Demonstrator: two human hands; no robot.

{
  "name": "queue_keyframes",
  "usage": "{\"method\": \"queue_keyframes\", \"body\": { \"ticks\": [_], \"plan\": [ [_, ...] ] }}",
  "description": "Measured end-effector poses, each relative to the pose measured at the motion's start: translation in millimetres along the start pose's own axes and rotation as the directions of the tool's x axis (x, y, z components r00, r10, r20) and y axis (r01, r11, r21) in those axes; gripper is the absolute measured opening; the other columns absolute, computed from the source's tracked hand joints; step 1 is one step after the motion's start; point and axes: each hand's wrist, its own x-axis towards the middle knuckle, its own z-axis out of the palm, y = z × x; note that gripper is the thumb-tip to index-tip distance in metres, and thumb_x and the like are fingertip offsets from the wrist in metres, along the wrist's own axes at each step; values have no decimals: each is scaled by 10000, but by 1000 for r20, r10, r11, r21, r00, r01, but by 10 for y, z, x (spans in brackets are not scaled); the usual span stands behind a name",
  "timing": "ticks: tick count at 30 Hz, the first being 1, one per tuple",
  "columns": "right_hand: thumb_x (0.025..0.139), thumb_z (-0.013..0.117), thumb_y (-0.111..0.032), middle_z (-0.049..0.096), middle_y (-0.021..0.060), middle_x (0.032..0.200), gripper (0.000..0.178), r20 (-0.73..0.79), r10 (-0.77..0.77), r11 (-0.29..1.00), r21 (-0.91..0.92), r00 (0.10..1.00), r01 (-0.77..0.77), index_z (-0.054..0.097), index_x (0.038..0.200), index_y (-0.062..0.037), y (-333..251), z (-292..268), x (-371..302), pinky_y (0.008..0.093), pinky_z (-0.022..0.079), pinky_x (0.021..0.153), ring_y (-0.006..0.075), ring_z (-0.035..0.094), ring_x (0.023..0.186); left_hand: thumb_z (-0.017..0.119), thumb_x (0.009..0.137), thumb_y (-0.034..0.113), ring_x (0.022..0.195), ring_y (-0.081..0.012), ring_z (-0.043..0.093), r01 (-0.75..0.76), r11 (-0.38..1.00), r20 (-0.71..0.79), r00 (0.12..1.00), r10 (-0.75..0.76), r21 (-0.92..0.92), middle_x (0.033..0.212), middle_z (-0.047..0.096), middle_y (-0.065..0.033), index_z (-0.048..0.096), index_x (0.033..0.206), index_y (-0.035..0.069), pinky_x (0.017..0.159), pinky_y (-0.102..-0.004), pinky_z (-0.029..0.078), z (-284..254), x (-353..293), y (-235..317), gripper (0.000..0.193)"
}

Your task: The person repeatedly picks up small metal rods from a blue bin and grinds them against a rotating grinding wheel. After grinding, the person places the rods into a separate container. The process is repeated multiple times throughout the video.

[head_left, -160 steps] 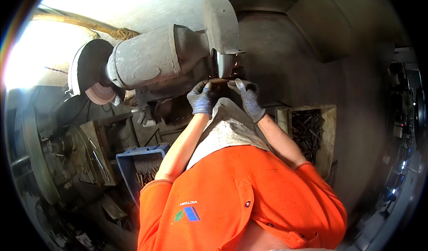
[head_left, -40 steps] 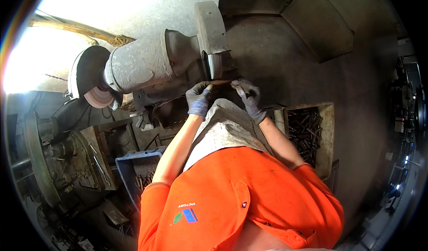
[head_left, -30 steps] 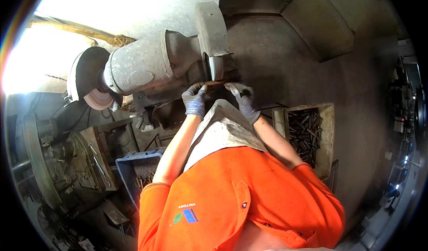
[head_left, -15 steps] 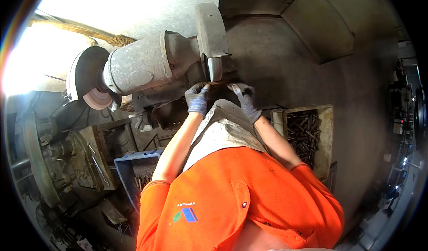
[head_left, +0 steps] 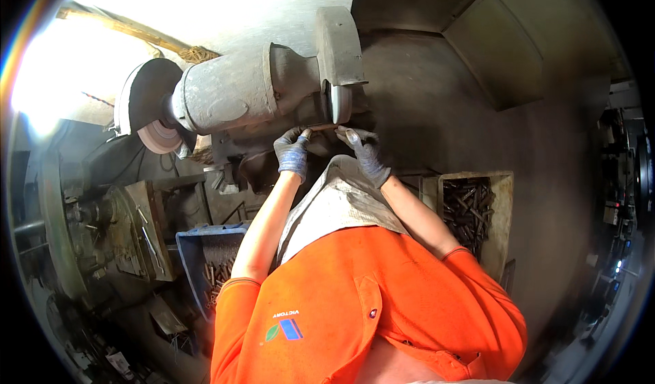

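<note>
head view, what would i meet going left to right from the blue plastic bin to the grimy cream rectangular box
Blue rectangular plastic bin, left hand in a grey-and-blue glove, thin brownish rod, right hand in a greyish glove, grimy cream rectangular box.

The shirt (head_left: pixel 327 288) is orange; the hands (head_left: pixel 290 151) wear blue-cuffed grey gloves (head_left: pixel 369 155).

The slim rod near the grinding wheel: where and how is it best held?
The slim rod probably suits a pinch at each end, the left hand and right hand coming from the wearer's side, opposite the grinding wheel. It is thin and lies crosswise between the hands; its right end looks close to the wheel, so keep that grip on the near side.
</note>
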Motion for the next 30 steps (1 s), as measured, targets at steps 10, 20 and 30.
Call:
{"method": "queue_keyframes", "body": {
  "ticks": [10, 20, 30],
  "plan": [
    [769, 638, -33, 616, 119, 990, 140, 142, -419, 853, -278, 897, 442, 644, 909, -19, -801, 55, -488, 327, 446, 875, 276, 565, 998, 654, 768, -33, 888, -160, 613, -417, 907, 229, 890, 395, 56, 909, 664, -101, 651, 949, -27, 817, -283, 473, -116, -566, 126, 182],
    [661, 701, -23, 610, 137, 936, 196, 176, -586, 626, -522, 791, 579, 645, 848, -33, -1108, -101, -724, 388, 440, 898, 326, 569, 965, 666, 763, -14, 957, -221, 614, -694, 720, 383, 666, 639, 7, 907, 655, -135, 652, 917, -9, 875, -334, 456, 163, -672, 396, 155],
    [713, 667, -27, 593, 119, 1049, 222, -140, -402, 761, -601, 905, 245, 609, 925, -6, -1326, -527, -1195, 332, 446, 865, 243, 559, 1029, 638, 805, 3, 770, -117, 607, -196, 981, 451, 875, 174, 1, 850, 655, -74, 640, 919, -44, 725, -234, 482, -35, -504, 157, 123]
  ]
}}
